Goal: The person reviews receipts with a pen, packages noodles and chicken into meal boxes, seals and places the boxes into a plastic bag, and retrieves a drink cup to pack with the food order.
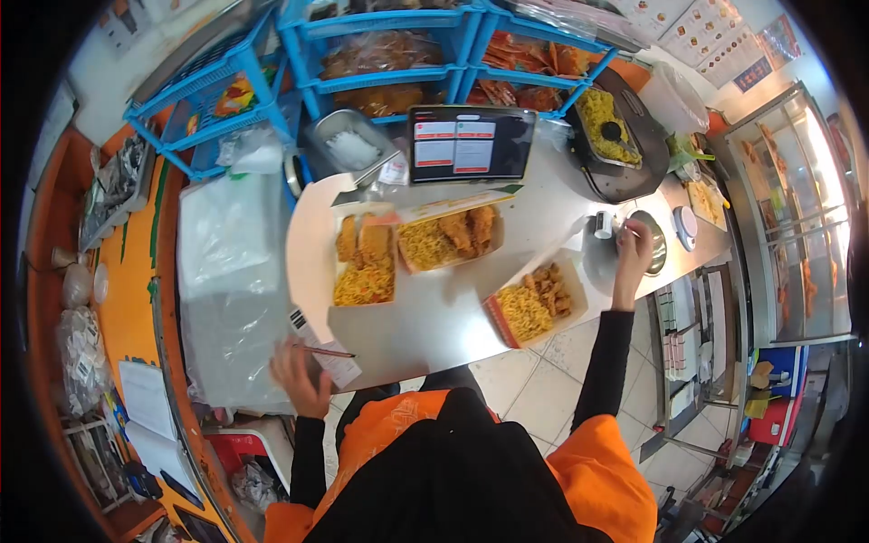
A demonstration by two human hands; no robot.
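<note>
My left hand [301, 378] is at the front left edge of the steel counter, fingers apart, beside a pen [328, 352] lying across a paper slip [339, 366]. At the right, my right hand [635, 253] is over the rim of a round metal bowl [654, 237], its fingers bent together; anything between them is hidden. A small white container [603, 224] stands just left of that hand. Three open boxes hold yellow rice with fried chicken: a left box [365, 288], a middle box [444, 244] and a right box [528, 309], the last nearest my right arm.
A tablet [472, 145] stands at the back beside a metal tray [348, 145] of white contents. Blue basket racks [385, 77] rise behind. A rice pan [606, 127] is back right, near a round white device [685, 228]. Plastic bags [231, 271] cover the left side.
</note>
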